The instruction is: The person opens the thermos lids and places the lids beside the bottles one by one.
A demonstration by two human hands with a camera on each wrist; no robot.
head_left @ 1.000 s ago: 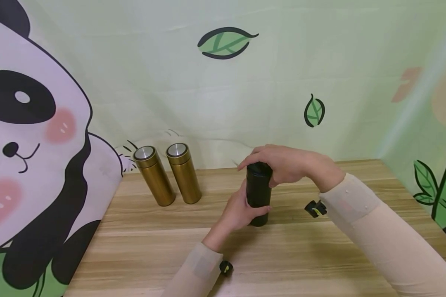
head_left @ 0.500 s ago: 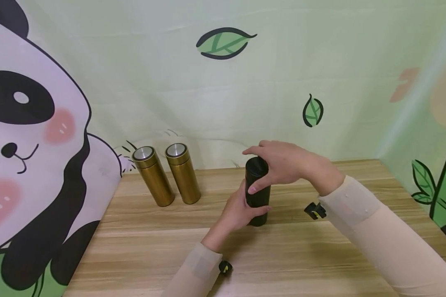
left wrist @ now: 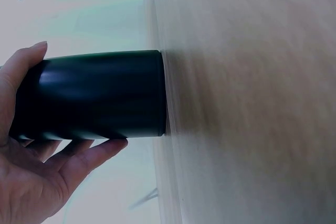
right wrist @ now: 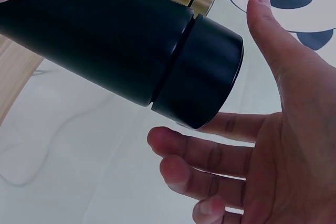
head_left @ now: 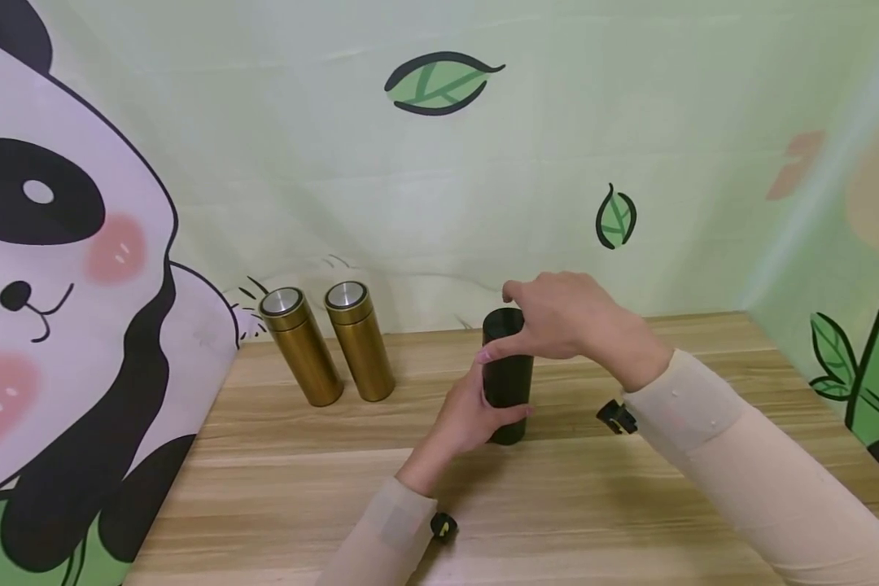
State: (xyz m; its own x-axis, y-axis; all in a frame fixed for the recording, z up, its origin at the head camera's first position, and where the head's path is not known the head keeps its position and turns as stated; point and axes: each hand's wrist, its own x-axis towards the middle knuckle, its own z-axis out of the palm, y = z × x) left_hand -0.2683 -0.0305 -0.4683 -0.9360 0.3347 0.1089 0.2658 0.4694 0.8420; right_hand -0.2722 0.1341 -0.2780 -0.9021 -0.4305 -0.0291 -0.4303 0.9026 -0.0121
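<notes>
A black thermos bottle (head_left: pixel 509 382) stands upright on the wooden table. My left hand (head_left: pixel 467 415) grips its lower half, thumb on the near side; in the left wrist view the fingers (left wrist: pixel 86 163) curl along the bottle's wall, just above its base. At the top is a black lid (right wrist: pixel 202 72), with a narrow gap line between it and the body. Around this lid my right hand (head_left: pixel 567 316) is spread, its thumb (right wrist: pixel 268 30) apart from the lid. One finger passes behind the lid; whether it touches cannot be seen.
Two gold thermos bottles with silver-topped lids, the left one (head_left: pixel 303 350) and the right one (head_left: pixel 362 346), stand upright left of the black bottle. Behind the wooden table (head_left: pixel 593 505) hangs a pale green backdrop (head_left: pixel 542 146) with a panda and leaves.
My right hand's fingers have loosened from around the lid. Its thumb has swung from the lid's right side across the front toward the left. The left hand has kept its grip.
</notes>
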